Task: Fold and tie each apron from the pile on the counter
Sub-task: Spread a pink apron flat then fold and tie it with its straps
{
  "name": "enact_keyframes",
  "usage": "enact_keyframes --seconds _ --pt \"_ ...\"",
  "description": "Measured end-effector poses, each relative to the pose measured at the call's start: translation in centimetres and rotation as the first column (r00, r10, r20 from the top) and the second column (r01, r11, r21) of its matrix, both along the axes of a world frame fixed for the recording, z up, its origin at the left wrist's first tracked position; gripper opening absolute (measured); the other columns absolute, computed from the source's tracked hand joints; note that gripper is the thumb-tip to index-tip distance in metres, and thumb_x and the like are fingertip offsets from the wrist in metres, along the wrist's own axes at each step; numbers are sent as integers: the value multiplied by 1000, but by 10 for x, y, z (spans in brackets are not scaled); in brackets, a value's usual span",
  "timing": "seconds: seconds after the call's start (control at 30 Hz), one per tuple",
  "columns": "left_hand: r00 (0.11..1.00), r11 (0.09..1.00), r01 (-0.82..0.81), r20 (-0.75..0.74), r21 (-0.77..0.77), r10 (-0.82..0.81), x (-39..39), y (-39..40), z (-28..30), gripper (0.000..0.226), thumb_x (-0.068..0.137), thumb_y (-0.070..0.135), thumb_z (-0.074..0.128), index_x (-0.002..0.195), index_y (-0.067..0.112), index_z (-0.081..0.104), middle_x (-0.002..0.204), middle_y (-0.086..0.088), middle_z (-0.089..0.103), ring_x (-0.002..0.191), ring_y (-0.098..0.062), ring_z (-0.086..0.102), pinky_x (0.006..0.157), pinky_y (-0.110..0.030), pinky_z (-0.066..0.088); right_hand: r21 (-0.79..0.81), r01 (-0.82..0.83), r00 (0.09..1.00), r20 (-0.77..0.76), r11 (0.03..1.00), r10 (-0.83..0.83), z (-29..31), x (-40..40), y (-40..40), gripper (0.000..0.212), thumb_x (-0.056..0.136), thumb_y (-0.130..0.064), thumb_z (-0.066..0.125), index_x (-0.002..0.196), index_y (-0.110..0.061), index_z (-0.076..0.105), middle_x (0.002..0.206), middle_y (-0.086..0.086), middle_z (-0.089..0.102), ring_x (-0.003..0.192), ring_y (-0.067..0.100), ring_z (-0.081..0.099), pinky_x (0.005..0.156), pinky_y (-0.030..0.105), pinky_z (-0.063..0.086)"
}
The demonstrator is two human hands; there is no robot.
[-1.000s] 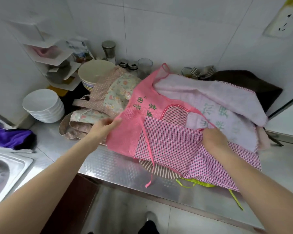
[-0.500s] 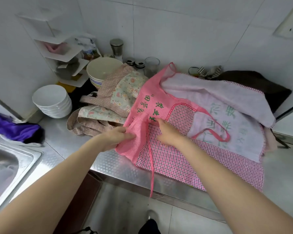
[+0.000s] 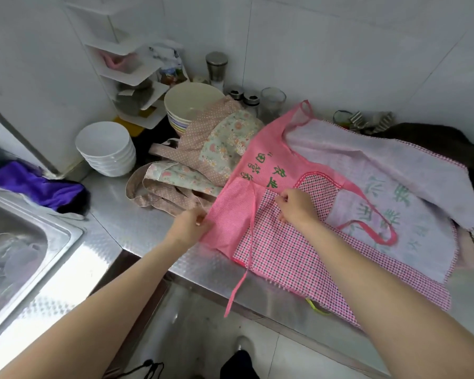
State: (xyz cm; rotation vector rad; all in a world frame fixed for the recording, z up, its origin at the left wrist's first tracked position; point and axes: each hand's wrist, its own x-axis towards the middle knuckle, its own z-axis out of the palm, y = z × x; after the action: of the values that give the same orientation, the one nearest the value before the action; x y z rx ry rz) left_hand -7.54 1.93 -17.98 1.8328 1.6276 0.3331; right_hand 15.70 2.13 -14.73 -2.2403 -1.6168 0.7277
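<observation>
The left hand [image 3: 188,228] pinches the left edge of the pink cotton apron with green letters [image 3: 260,170], with fingers and thumb squeezed on the cloth. I think it holds there so the side flap stays flat and does not slide. The right hand [image 3: 296,205] sits on the checked pink pocket part of the same apron, with its fingers curled and nipping a little bit of cloth near the top of the pocket. That looks like a way to keep the fold line in place while the other side gets lined up.

The apron lies spread on top of the pile, on the shiny steel counter [image 3: 148,242], close to the front edge. Its long way runs from the front edge up toward the wall. The neck loop end points at the tiled wall, and the bottom hem points back at the person. One thin pink tie string [image 3: 240,285] runs down the cloth and hangs over the counter edge.

To the left of it lies a crumpled flowery apron with dotted brown straps [image 3: 203,165]. Under it on the right is a pale purple apron with faded green letters [image 3: 381,187]. Further left stand a stack of white bowls [image 3: 104,149] and the steel sink [image 3: 25,242]
</observation>
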Motion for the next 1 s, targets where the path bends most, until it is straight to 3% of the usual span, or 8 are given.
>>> enact_keyframes --seconds 0.1,0.17,0.27,0.33,0.57,0.73,0.87,1.0 --pt "996 996 91 -16 -14 -91 -3 0 10 27 97 21 47 82 2 60 76 -7 59 76 -22 54 68 -29 41 7 -18 1000 10 1000 18 -3 -2 4 33 98 -19 46 68 -7 53 86 18 69 82 31 68 79 41 54" --pt "984 941 153 131 -302 -118 -8 -4 17 31 99 23 41 93 1 62 85 -7 61 81 -21 56 69 -28 46 -109 -93 994 49 990 99 -4 -1 1 33 97 -20 46 70 -6 59 79 16 70 77 30 69 74 35 54" --pt "966 598 257 184 -759 -183 -21 -21 16 34 101 23 37 124 3 52 118 -10 60 91 -16 61 74 -21 54 -455 -244 969 -78 857 234 -13 -3 -23 38 94 -15 49 57 -13 47 52 9 58 46 10 65 41 20 48" --pt "981 463 169 103 -870 -165 -30 -30 9 31 101 22 36 123 6 50 110 -9 62 83 -15 66 68 -23 58 -586 -319 948 -184 745 261 -20 -6 -42 34 94 -12 50 60 -14 46 63 13 58 43 7 62 34 15 42" --pt "963 703 33 -165 -710 -212 -43 -22 4 30 87 33 62 89 3 66 70 -5 67 48 -11 59 52 -21 54 -469 -225 974 -86 854 210 -25 -20 -53 34 95 -17 46 61 -13 43 58 6 56 60 22 64 48 20 43" --pt "949 823 162 -142 -545 -280 -39 -37 3 14 85 6 53 76 7 63 63 2 50 55 -7 47 55 -13 43 -391 -167 980 39 905 197 -28 -31 -58 38 94 -17 47 57 -15 42 61 6 53 77 29 67 56 27 44" --pt "980 693 174 189 -700 -55 -49 -48 -3 19 94 16 51 93 3 65 76 1 60 69 -10 57 70 -19 48 -269 -160 979 78 950 187 -34 -44 -72 41 94 -12 44 54 -12 38 59 3 45 63 19 49 64 25 36" --pt "999 706 40 29 -707 -28 -59 -50 -3 30 92 7 38 62 12 43 44 2 36 36 -8 36 52 -18 38 -103 -177 979 88 979 186 -40 -59 -90 15 92 -12 51 96 -3 62 102 13 58 90 25 55 83 31 47"
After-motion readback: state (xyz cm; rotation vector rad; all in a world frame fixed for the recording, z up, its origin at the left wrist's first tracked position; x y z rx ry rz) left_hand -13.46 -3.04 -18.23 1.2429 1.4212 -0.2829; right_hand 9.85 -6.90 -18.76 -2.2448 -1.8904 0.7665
